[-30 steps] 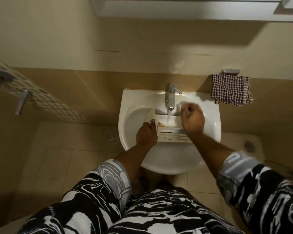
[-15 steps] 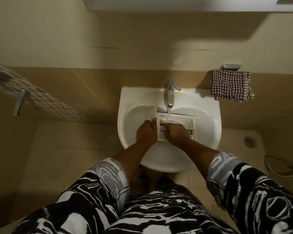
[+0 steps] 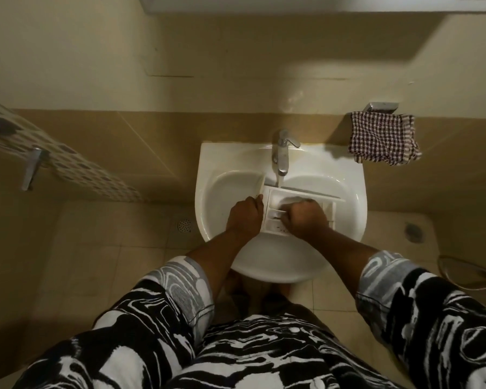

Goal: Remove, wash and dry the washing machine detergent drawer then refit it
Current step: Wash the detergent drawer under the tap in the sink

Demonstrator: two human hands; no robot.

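Detergent drawer (image 3: pixel 299 194): white plastic, lying across the basin of the sink (image 3: pixel 208 169), long side running left to right, compartments facing up. Tap (image 3: pixel 283 153) is on; a thin stream of water (image 3: pixel 280 181) falls onto the far left part of the drawer.

Left hand (image 3: pixel 243 217): fingers curled round the drawer's left end, gripping it.

Right hand (image 3: pixel 306 217): balled up, knuckles down inside the drawer's compartments, fingers bent under. Cannot tell whether they hold anything.

Both forearms reach in over the sink's near rim; black-and-white patterned sleeves (image 3: pixel 180 284) pushed up.

Surroundings: checked cloth (image 3: pixel 382 138) hanging on the wall to the right of the sink, well apart from the hands. Round floor drain (image 3: pixel 184 225) on the tiles to the left of the sink.
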